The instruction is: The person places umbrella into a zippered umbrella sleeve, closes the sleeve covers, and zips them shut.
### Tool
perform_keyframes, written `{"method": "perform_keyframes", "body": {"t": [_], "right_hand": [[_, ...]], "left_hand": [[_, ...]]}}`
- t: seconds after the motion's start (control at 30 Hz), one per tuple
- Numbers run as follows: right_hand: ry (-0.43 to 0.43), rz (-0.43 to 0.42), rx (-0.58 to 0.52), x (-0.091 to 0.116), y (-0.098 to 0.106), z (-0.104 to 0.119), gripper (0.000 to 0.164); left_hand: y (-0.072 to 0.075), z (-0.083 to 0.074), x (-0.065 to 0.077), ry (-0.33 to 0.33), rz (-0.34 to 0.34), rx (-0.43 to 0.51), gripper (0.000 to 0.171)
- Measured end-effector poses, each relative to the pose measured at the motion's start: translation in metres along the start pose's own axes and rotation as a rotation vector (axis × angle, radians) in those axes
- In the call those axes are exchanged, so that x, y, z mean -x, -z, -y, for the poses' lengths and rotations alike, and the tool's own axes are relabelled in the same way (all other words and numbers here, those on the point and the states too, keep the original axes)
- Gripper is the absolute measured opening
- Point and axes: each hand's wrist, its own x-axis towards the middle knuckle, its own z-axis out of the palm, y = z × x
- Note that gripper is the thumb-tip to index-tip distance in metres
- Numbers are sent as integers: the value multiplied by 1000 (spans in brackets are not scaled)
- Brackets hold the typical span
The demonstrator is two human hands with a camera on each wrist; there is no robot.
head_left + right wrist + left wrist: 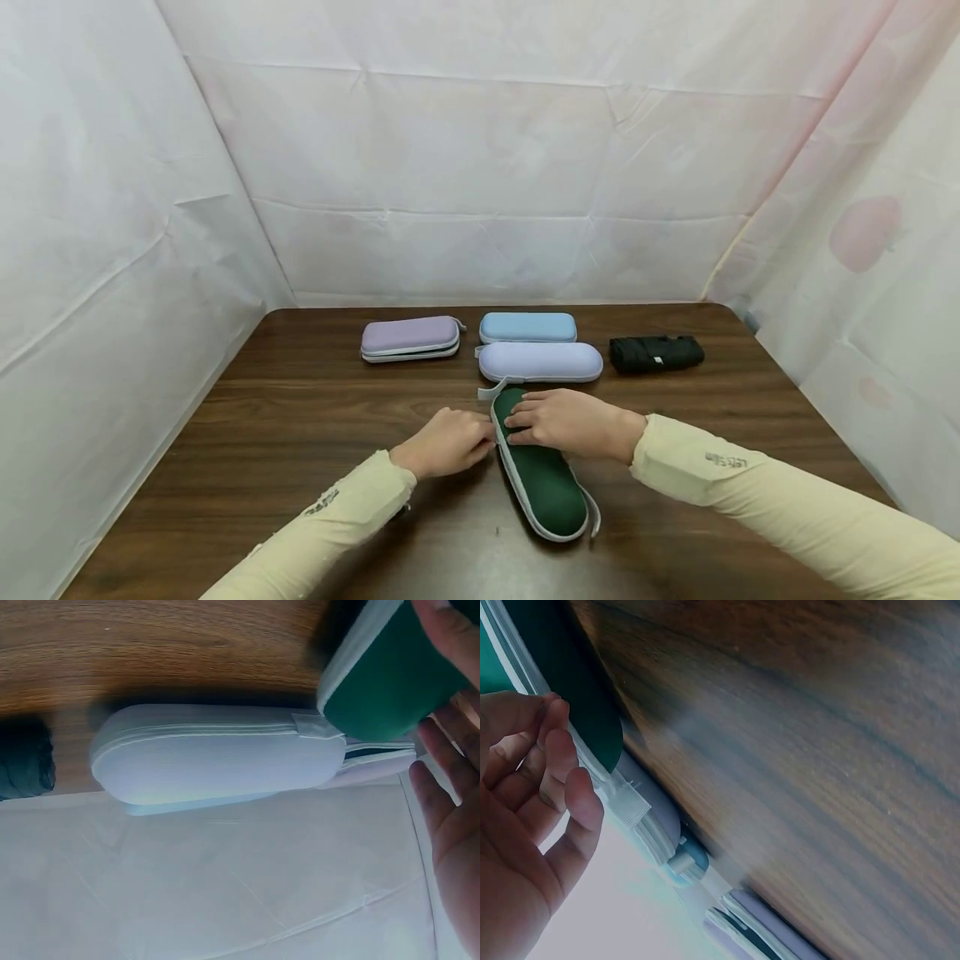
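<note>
A long green zip case [551,487] with a pale grey zipper edge lies aslant on the table, its far end by the lavender case. At its left side my left hand [453,440] pinches the zipper line between thumb and forefinger; the pull itself is hidden behind the fingertips. The other left fingers [581,795] curl loosely. Laid over the top of the green case, my right hand [566,422] holds it down with fingers extended across the lid. In the right wrist view the green lid [397,682] shows beside those fingers.
Beyond the green case lie a lavender case [540,362] and a light blue case [528,327]. A purple case [411,335], its zipper partly open, is at the back left. A folded black umbrella [656,353] lies at the right. White sheets [480,167] hang around the wooden table [300,433].
</note>
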Motion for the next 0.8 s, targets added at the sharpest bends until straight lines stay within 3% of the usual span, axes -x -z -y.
{"method": "perform_keyframes", "body": {"t": [0.2,0.53,0.8], "right_hand": [[-60,32,-68,-5,0,2,71],[-148,119,-190,-8,2,-1,68],[-165,99,-186,-7,-5,-5,69]], "left_hand": [[-3,-3,1,6,10,-5,7],[-4,-3,1,-2,16,-14,9],[-2,-3,1,1,19,-20,10]]}}
